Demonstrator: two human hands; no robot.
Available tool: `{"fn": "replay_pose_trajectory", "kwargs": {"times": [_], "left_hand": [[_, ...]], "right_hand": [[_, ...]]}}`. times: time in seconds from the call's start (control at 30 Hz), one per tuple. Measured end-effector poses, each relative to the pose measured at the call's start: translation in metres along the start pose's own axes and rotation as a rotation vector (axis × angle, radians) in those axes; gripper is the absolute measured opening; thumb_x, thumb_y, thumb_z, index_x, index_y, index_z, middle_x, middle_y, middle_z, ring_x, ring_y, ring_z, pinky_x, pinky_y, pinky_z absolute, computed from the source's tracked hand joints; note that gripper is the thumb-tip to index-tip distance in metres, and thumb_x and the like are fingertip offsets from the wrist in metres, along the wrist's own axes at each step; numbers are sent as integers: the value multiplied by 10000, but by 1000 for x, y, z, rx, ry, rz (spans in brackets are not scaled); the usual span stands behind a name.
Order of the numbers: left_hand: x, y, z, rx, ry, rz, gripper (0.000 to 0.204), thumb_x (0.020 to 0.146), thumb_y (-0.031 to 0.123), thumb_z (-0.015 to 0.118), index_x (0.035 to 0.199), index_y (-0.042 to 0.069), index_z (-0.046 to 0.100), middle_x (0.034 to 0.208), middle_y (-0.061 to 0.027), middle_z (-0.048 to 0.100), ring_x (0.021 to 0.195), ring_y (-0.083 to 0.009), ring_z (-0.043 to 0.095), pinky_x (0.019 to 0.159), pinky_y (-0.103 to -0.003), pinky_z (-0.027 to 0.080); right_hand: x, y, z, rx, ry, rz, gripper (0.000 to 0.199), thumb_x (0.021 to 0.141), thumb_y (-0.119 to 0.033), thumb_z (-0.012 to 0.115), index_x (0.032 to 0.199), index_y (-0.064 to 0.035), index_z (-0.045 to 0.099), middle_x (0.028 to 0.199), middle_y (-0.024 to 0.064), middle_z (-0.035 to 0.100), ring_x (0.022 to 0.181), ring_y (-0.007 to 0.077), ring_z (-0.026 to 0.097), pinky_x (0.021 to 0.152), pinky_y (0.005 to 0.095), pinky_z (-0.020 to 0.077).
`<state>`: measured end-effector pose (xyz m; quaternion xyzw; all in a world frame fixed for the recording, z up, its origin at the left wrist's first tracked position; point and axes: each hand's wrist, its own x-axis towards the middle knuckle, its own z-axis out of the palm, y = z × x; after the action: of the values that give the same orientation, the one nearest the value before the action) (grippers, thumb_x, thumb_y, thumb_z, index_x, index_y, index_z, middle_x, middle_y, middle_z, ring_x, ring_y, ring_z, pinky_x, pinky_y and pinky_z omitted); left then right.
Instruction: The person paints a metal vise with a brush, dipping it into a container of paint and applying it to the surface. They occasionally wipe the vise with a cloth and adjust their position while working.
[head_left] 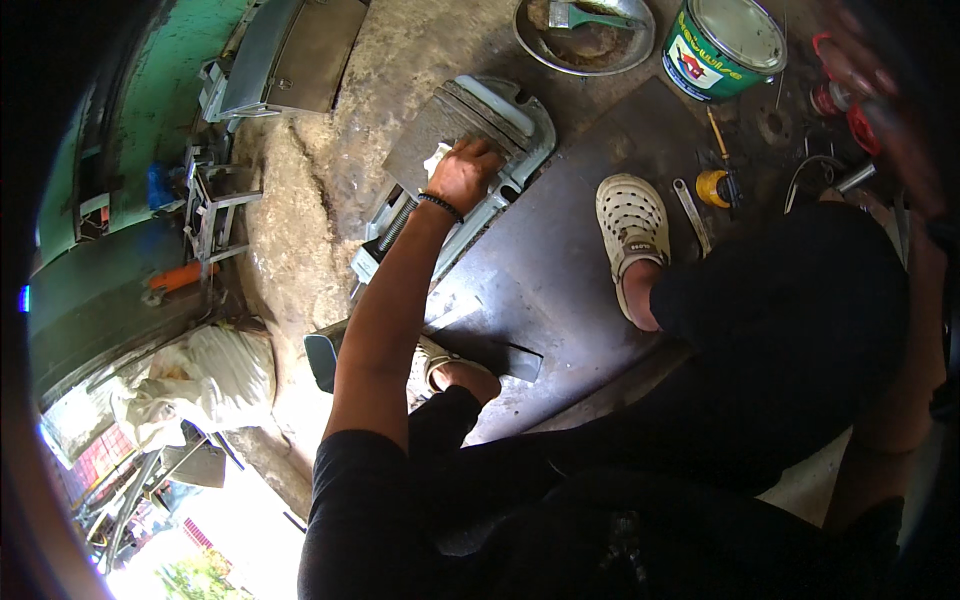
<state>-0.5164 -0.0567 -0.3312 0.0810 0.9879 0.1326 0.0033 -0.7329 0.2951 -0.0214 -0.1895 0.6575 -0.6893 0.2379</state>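
Left hand (465,172): palm down, fingers curled over a white rag (437,158) pressed onto a flat grey metal plate (440,130); grip closed on the rag. A dark beaded bracelet (440,206) sits on the wrist.

Metal plate: lies on a pale grey-green machine frame (500,150) with a coil spring (396,222), on the concrete floor (330,170), near the far edge of a dark steel sheet (560,260).

Right hand (870,80): blurred at the far right; whether its grip is open or closed cannot be told, nor what it holds.

Feet: one in a cream perforated clog (630,220) on the steel sheet; the other in a sandal (450,365) at the sheet's near edge.

Further items on the floor: green paint can (725,45) with pale lid; round metal pan (585,35) holding a paintbrush (585,15); yellow tape measure (712,187); wrench (692,215) just beside the clog.
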Motion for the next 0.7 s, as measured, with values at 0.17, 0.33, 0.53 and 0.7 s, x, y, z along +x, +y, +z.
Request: {"fn": "replay_pose_trajectory", "kwargs": {"times": [0.17,0.33,0.53,0.7], "left_hand": [[-34,-11,-26,111,-169,6,222,817,93,605,1019,135,685,1017,-72,640,987,-306,604,844,-403,524],[-99,-29,-80,256,-353,-161,194,829,102,590,986,134,699,1013,-75,645,1017,-289,612,860,-398,528],[-160,-34,-151,365,-450,-406,115,835,129,616,896,107,711,934,-148,675,937,-334,643,832,-425,524],[-183,-23,-201,427,-596,-589,138,842,183,642,942,130,723,948,-137,702,903,-318,670,822,-416,530]], "right_hand": [[-3,-2,0,14,-3,-19,164,979,-225,514,876,-98,523,655,-23,462,456,49,315,432,220,264],[-4,-5,3,21,-2,-28,163,980,-226,515,876,-101,524,654,-25,461,455,48,311,431,220,260],[-5,-13,14,8,-22,-31,161,980,-227,516,875,-105,526,653,-28,459,455,48,307,431,220,256],[-7,-13,30,-23,-43,-12,160,980,-228,518,875,-108,527,652,-30,458,454,47,304,430,220,253]]}}
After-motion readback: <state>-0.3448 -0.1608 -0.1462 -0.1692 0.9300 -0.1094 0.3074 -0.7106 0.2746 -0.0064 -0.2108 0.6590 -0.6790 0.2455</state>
